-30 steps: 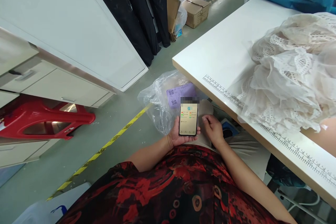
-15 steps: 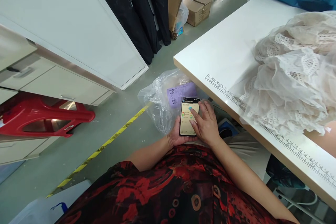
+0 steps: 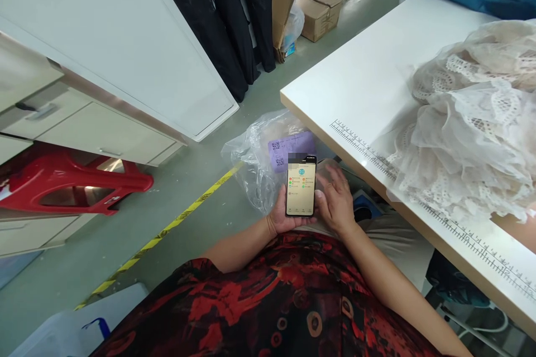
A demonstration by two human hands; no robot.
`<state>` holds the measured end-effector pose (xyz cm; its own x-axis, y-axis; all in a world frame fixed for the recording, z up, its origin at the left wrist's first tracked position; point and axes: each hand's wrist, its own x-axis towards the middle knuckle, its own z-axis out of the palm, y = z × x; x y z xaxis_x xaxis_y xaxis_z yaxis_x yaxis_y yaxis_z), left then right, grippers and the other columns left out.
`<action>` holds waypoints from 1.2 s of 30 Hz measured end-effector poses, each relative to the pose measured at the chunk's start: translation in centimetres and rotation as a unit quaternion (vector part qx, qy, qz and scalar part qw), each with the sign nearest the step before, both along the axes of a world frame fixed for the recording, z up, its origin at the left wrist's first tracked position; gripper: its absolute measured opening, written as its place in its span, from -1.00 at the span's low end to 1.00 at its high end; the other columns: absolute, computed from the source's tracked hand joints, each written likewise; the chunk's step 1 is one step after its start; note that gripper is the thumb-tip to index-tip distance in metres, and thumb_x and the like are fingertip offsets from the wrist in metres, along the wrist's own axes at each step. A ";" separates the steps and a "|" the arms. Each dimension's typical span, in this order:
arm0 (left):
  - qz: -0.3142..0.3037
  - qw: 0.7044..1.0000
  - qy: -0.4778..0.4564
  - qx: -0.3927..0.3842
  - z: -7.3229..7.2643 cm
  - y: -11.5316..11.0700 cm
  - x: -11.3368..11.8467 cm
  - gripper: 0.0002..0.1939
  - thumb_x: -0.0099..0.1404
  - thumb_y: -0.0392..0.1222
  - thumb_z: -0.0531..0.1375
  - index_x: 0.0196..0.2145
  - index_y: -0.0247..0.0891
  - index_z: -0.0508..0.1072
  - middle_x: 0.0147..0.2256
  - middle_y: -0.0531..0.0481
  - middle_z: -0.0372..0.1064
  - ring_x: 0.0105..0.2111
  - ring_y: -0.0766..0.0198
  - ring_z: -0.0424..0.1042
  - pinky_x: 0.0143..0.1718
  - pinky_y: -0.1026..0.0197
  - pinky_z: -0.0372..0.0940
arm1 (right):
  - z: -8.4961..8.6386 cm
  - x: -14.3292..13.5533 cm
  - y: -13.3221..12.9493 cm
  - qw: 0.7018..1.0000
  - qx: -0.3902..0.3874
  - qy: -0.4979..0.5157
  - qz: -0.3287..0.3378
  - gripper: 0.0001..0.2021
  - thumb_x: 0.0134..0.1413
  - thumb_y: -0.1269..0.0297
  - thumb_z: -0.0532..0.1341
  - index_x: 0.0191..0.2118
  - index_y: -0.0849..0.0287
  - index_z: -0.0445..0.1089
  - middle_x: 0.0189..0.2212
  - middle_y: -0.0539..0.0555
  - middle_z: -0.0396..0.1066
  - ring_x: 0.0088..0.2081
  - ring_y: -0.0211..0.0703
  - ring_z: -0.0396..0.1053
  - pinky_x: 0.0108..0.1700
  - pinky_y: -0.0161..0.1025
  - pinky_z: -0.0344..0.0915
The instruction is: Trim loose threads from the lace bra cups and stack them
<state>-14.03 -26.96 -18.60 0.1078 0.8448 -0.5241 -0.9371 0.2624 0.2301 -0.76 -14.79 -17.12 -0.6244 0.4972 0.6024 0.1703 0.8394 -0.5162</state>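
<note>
- Head view: I am seeing the phone [image 3: 301,192] already in hand, its screen glowing with small coloured icons; I am judging the work under way, but how much is remaining I cannot tell.
- The left hand [image 3: 280,220] is cradling the phone from beneath, thumb lying along its left edge.
- The right hand [image 3: 339,201] is standing just beside the phone's right edge, fingers loosely spread, apparently gripping nothing; whether its thumb is touching the phone, I cannot tell.
</note>
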 end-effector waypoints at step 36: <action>0.091 0.995 0.016 -0.038 3.4 -4.8 1.4 0.08 0.26 0.50 -0.41 -0.08 -0.50 0.49 -0.11 -0.33 0.37 -0.14 0.00 0.41 -0.19 0.02 0.36 | -5.3 1.2 -0.5 0.937 -0.090 -0.334 0.048 -0.50 0.28 0.19 0.07 0.23 0.38 0.29 0.26 0.34 0.06 0.31 0.23 -0.02 0.31 0.01 -0.02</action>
